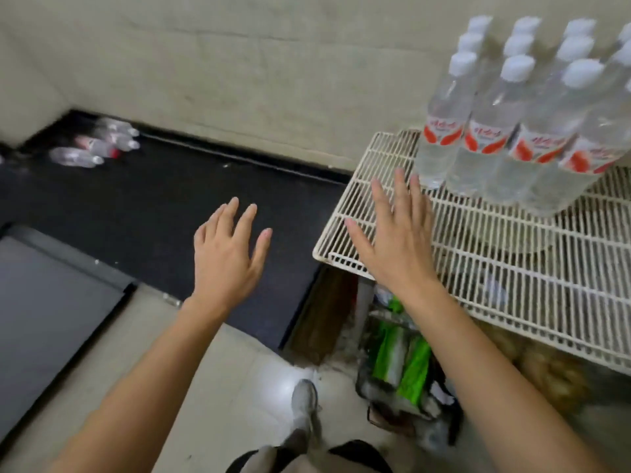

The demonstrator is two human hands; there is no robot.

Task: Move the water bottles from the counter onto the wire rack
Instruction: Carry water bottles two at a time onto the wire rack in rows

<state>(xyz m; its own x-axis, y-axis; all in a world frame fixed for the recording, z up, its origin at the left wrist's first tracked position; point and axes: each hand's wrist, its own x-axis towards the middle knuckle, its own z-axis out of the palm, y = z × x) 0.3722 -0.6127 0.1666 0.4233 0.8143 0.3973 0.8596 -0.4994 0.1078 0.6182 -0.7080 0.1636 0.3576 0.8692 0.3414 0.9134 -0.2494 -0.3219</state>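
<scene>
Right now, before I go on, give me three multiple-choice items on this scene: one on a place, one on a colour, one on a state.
1. Where on the counter do the loose bottles lie?
A. far left corner
B. near edge
C. middle

2. The caps of the upright bottles on the rack are:
A. blue
B. white
C. green

3. The left hand and right hand are:
A. both open and empty
B. both gripping bottles
C. one gripping a bottle

Answers:
1 A, they lie on their sides at the far left corner.
2 B, every cap in the cluster is white.
3 A, the fingers of both are spread and hold nothing.
</scene>
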